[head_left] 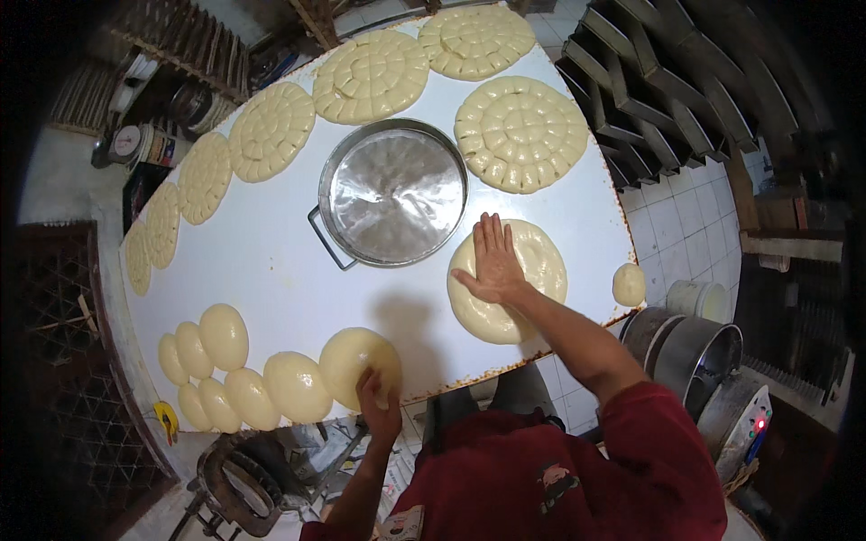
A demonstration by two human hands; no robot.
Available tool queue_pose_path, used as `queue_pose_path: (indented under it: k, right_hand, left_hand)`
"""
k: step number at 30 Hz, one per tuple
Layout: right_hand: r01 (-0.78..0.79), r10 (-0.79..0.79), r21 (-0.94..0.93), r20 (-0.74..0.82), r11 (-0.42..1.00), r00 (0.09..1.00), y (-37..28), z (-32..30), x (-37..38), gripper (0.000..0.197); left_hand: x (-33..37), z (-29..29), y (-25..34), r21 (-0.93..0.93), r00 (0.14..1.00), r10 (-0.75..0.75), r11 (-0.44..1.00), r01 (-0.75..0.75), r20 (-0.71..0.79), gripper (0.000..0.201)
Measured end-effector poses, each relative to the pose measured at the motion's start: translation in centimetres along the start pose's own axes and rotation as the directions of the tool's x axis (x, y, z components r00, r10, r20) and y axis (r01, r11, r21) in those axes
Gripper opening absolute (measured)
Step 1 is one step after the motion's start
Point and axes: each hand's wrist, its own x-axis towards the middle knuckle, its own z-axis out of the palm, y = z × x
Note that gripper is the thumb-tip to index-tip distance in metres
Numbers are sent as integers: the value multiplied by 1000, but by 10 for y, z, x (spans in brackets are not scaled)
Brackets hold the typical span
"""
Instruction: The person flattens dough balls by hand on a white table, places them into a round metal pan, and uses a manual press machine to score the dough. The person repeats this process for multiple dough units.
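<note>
My right hand (494, 263) lies flat, fingers stretched out, on a glossy round of dough (532, 302) that is pressed into a thick disc. At the table's front edge my left hand (379, 404) rests its fingertips against a smooth dough ball (347, 356), the fingers apart and gripping nothing. More dough balls (298, 386) sit in two rows to the left of it. Beyond my right hand stands a round metal pan (394, 194) with a side handle, its shiny bottom showing.
Several flat dough rounds scored into segments (520, 135) line the far and left edges of the white table (298, 298). A small dough piece (629, 284) lies at the right corner. Stacked metal trays (649, 81) stand far right; a metal drum-like machine (699, 361) is near right.
</note>
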Motion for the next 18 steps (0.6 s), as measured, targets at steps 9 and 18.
queue_pose_path:
  k: [9, 18]
  right_hand:
    - [-156, 156, -6, 8, 988, 988, -52, 16, -2, 118]
    - [-54, 57, -85, 31, 995, 998, -100, 20, -22, 102]
  left_hand:
    - [-16, -58, 10, -112, 996, -93, 990, 91, -16, 50]
    - [-9, -93, -10, -143, 991, -130, 981, 132, 25, 49]
